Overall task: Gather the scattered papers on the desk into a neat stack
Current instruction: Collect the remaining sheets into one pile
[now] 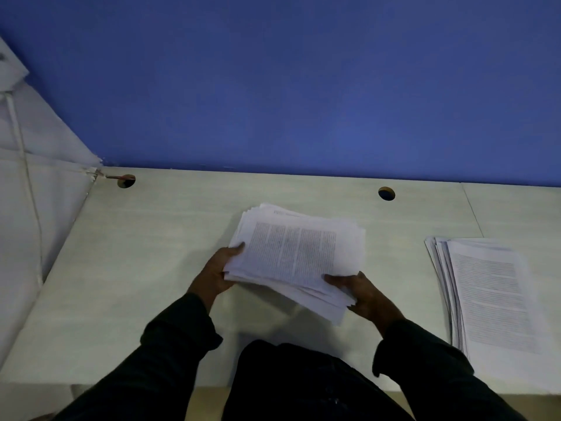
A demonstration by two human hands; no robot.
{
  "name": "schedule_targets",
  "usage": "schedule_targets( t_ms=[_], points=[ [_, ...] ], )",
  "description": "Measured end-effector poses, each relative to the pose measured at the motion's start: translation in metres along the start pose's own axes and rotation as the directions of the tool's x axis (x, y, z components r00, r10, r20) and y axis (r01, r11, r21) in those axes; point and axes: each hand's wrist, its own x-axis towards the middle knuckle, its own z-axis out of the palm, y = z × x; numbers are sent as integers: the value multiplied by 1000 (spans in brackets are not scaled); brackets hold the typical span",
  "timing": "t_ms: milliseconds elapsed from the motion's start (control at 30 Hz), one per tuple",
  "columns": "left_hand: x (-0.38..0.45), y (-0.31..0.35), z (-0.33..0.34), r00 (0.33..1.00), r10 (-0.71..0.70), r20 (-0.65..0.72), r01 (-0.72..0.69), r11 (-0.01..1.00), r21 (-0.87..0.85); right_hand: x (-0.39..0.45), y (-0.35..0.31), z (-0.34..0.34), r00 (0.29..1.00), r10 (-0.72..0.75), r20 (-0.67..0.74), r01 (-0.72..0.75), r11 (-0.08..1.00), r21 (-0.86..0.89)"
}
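Note:
A thick bundle of printed papers (296, 253) is held over the middle of the pale desk (136, 253), its sheets fanned and uneven at the near right corner. My left hand (217, 270) grips the bundle's left edge, thumb on the top sheet. My right hand (359, 294) grips the near right corner, thumb lying across the top page. A second pile of printed papers (491, 302) lies on the desk at the right, its left edges staggered.
A blue wall (303, 86) backs the desk. Two round cable holes (126, 181) (386, 193) sit near the back edge. A white panel with a cord (30, 192) stands at the left. Dark clothing (303, 384) fills the near edge.

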Motion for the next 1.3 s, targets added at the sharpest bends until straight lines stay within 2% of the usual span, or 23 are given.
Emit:
schedule_targets(
  t_ms=[33,100,133,167,233,267,300,367,433,533,600,633,700,767,867,1000,1133,1200,1300],
  points=[
    [0,-3,4,998,55,-22,-58,986,-156,3,2,5,1000,-15,-22,16,999,28],
    [-5,-6,20,989,113,-95,-144,884,-444,8,5,15,994,-56,-98,65,994,92],
    [-7,-8,31,985,121,-124,-168,846,-506,10,6,19,987,-76,-140,93,989,114],
    [-10,-12,47,980,132,-148,-189,846,-499,13,7,22,980,-94,-177,117,986,121],
    [-11,-25,82,964,157,-215,-215,935,-281,12,6,32,976,-123,-181,143,985,101],
    [-5,-32,93,944,170,-283,-215,967,-137,10,6,35,982,-130,-139,142,986,82],
    [0,-36,99,917,189,-351,-205,979,-8,6,4,38,990,-124,-73,128,990,56],
    [9,-33,91,894,230,-385,-182,971,157,-1,-2,33,997,-71,19,70,997,34],
    [14,-18,71,926,234,-297,-164,956,244,-10,-13,16,1000,14,-18,-13,999,36],
    [14,9,47,986,166,-12,-152,924,352,-21,-37,-14,997,32,-71,-34,999,-28],
    [8,22,48,984,68,164,-134,890,437,-23,-55,-18,995,60,-82,-66,996,-65],
    [3,26,55,973,-4,231,-105,884,456,-22,-64,-15,996,65,-54,-68,995,-70],
    [-2,27,72,953,-119,277,-27,881,473,-20,-80,0,998,45,31,-43,996,-73],
    [-2,20,82,962,-123,245,-4,887,462,-16,-91,15,997,7,82,-2,998,-64],
    [-6,2,81,966,-113,232,44,958,284,-14,-92,17,997,-62,36,65,996,-69],
    [-19,-53,75,966,-168,196,141,979,147,-21,-71,3,997,72,20,-70,994,-82],
    [-13,-100,66,991,-132,4,131,988,77,-26,-32,-13,986,168,-20,-169,974,-151],
    [-11,-111,62,988,-153,-12,154,983,101,-30,-10,-19,971,233,-53,-239,941,-238],
    [-16,-123,65,986,-166,-10,160,933,321,-34,13,-23,963,248,-100,-267,920,-288]
  ],
)
